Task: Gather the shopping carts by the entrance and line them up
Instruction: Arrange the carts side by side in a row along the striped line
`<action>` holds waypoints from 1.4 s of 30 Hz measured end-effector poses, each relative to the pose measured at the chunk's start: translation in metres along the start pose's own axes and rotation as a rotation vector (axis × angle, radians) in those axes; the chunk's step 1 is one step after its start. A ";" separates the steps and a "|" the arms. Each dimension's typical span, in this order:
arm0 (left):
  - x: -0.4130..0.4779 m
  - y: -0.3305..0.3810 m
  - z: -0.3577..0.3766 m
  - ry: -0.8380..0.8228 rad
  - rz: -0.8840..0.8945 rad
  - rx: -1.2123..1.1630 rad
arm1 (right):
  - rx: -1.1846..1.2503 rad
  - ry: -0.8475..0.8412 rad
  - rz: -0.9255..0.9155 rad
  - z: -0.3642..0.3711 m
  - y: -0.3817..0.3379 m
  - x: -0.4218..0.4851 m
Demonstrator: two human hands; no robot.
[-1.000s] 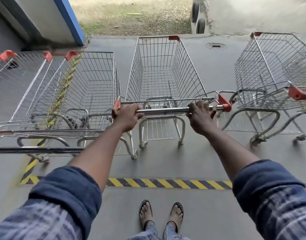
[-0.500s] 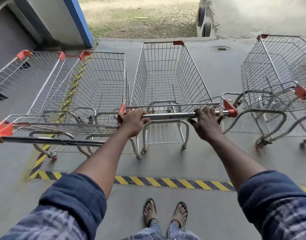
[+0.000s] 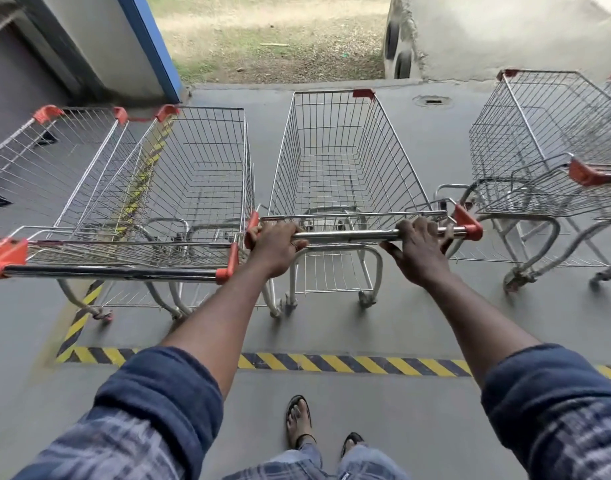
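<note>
A wire shopping cart (image 3: 335,157) with orange corner caps stands straight ahead of me. My left hand (image 3: 276,245) grips the left end of its metal handle bar (image 3: 345,234). My right hand (image 3: 418,247) holds the bar near its right end, fingers curled over it. Close on the left stand two nested carts (image 3: 131,188), their shared handle (image 3: 106,271) nearer to me than the one I hold. Another pair of nested carts (image 3: 553,161) stands apart on the right.
A yellow-and-black hazard stripe (image 3: 349,363) crosses the grey floor in front of my sandalled feet (image 3: 299,422). A blue-edged pillar (image 3: 124,46) rises at the back left. Beyond the floor's edge lie grass and a concrete wall (image 3: 505,32).
The view has shifted right and the left carts' handle has come fully into sight. The held cart sits closer beside the left pair. Both hands keep their grip on the bar.
</note>
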State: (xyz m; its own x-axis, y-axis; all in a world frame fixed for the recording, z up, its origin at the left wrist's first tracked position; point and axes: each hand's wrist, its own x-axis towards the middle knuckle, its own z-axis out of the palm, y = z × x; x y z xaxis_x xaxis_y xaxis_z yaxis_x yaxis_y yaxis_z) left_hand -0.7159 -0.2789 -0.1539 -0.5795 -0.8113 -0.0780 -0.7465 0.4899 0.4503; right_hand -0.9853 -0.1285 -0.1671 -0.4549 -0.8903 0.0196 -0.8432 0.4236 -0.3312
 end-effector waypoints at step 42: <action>-0.090 0.015 0.009 -0.014 0.006 -0.019 | 0.125 -0.099 0.038 -0.018 0.003 -0.103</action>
State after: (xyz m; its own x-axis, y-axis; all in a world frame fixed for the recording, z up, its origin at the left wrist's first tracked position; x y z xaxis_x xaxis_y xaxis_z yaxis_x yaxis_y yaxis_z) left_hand -0.6773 -0.1955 -0.1484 -0.5886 -0.8037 -0.0875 -0.7367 0.4887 0.4674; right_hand -0.9464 -0.0323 -0.1536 -0.4502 -0.8887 -0.0868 -0.7807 0.4389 -0.4449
